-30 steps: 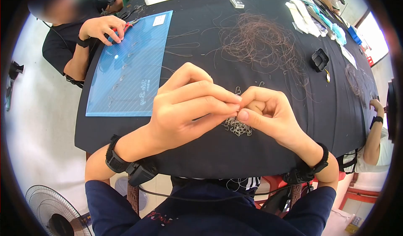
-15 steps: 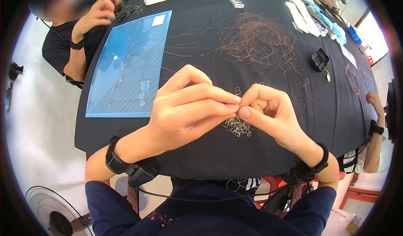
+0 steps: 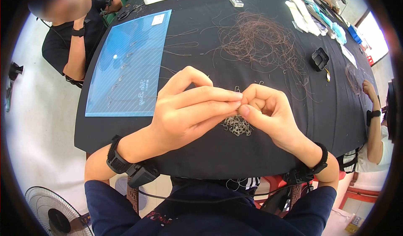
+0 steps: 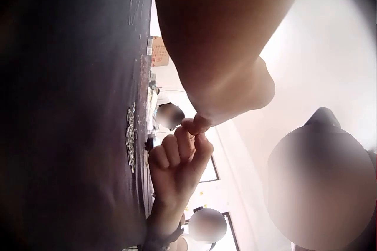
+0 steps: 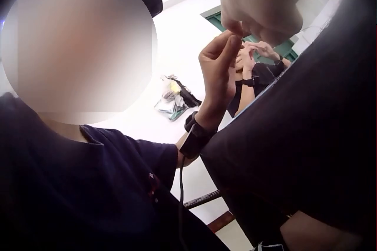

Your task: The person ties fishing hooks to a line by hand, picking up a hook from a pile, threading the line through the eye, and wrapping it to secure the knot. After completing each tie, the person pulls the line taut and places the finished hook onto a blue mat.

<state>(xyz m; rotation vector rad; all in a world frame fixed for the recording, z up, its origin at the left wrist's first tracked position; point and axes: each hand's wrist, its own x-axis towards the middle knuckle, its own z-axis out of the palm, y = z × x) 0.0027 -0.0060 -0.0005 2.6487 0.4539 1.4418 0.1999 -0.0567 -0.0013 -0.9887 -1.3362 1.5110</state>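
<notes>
My left hand (image 3: 180, 114) and right hand (image 3: 273, 112) meet over the table in the head view, thumb and fingertips of each pinched together. What they pinch is too small and covered to identify. Beneath and just nearer than the fingertips lies a pile of small metal hooks (image 3: 238, 127); one loose hook (image 3: 237, 89) shows just beyond them. In the left wrist view the right hand (image 4: 177, 165) has its curled fingers against the left fingertips. The right wrist view shows the left hand (image 5: 219, 71) from its thumb side.
A blue plastic file bag (image 3: 126, 68) with small hooks on it lies at the left. Tangled brown line (image 3: 260, 39) spreads beyond my hands. A black tray (image 3: 320, 59), a small box (image 3: 236, 1) and white strips (image 3: 300, 15) stand farther off. Other people sit around the black table.
My hands keep nearly the same pose, the joined fingertips shifting very slightly. The person at the left has drawn a hand off the blue bag and up towards the face.
</notes>
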